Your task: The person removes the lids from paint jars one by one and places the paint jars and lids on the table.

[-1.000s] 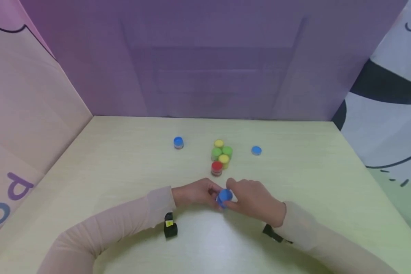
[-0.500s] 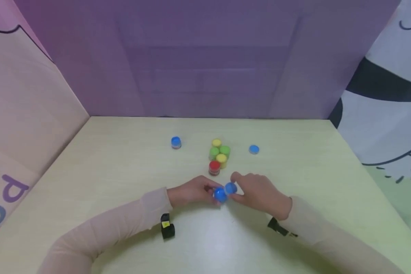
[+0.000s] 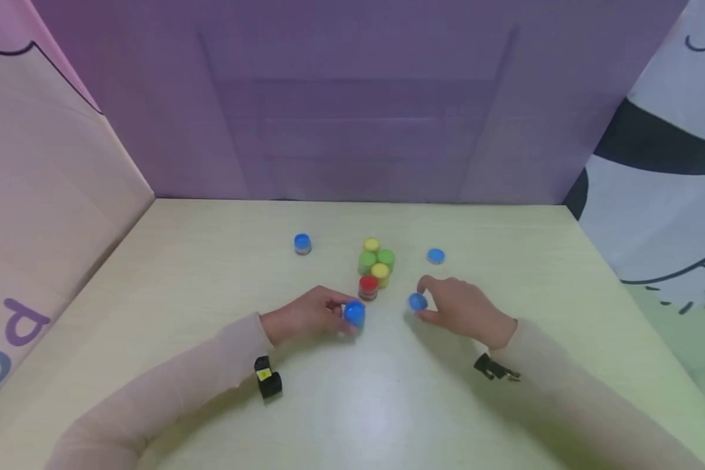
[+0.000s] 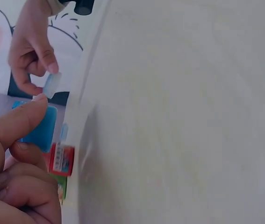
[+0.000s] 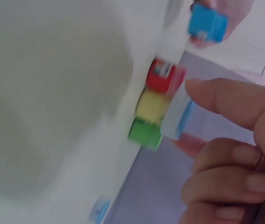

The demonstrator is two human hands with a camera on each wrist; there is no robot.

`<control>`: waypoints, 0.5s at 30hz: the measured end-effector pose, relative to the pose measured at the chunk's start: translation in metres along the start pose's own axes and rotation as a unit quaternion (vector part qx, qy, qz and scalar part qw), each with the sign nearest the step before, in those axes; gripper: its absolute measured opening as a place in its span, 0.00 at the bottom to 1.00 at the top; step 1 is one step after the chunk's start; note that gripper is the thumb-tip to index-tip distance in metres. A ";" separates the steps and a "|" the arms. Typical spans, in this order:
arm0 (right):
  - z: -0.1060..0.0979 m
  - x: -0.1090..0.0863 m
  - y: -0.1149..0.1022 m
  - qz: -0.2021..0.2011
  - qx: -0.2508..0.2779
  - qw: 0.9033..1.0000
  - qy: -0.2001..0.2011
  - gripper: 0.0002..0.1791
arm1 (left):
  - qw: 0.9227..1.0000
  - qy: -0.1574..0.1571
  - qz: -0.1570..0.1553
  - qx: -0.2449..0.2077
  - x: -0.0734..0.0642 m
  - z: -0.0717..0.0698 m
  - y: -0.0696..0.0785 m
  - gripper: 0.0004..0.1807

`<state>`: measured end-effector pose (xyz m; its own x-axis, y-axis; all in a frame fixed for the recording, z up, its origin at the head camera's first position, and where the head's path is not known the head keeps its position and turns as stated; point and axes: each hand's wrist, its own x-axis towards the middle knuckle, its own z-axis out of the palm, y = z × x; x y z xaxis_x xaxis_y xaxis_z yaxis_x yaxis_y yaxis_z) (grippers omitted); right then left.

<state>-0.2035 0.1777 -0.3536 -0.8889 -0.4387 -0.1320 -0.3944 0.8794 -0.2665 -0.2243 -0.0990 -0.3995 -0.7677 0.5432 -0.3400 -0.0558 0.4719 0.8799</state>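
Holding a blue tub (image 3: 354,316) in the left hand (image 3: 310,314), fingers and thumb clamped round the sides; kept near the middle of the tabletop (image 3: 382,405), just in front of and slightly left of the red-lidded tub (image 3: 368,288); whether touching the tabletop or lifted, cannot tell.

Pinching a clear-rimmed blue lid (image 5: 176,114) in the right hand (image 3: 467,308), thumb and index finger clamped on opposite edges, remaining fingers curled toward the palm; held above the tabletop, to the right of the red-lidded tub and well apart from the blue tub.

Behind the red-lidded tub, clustered close together: a front yellow tub (image 3: 380,277), a left green tub (image 3: 367,264) beside a right green tub (image 3: 386,260), and a rear yellow tub (image 3: 371,245); off to the left of that cluster, alone, a blue-topped tub (image 3: 302,245); off to the right, lying flat, a loose blue lid (image 3: 436,256).

Under the left wrist, a black camera (image 3: 268,380) with a yellow label; at the back, a purple panel (image 3: 352,117); on the right, a black-and-white animal print (image 3: 670,215).
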 end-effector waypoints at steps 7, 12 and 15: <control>-0.009 0.008 0.025 0.018 0.008 1.000 0.009 0.20 | 0.998 0.054 -0.017 0.011 -0.005 -0.023 -0.004 0.25; -0.014 0.016 0.045 0.025 0.014 0.999 0.015 0.18 | 0.996 0.090 -0.026 0.011 -0.006 -0.037 -0.008 0.25; -0.015 0.021 0.055 0.036 0.012 0.999 0.017 0.20 | 0.993 0.117 -0.033 0.007 -0.006 -0.046 -0.010 0.24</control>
<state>-0.2475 0.2202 -0.3564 -0.9225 -0.3670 -0.1197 -0.3231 0.9038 -0.2807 -0.2478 -0.1390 -0.3914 -0.8904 0.3349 -0.3081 -0.1030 0.5112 0.8533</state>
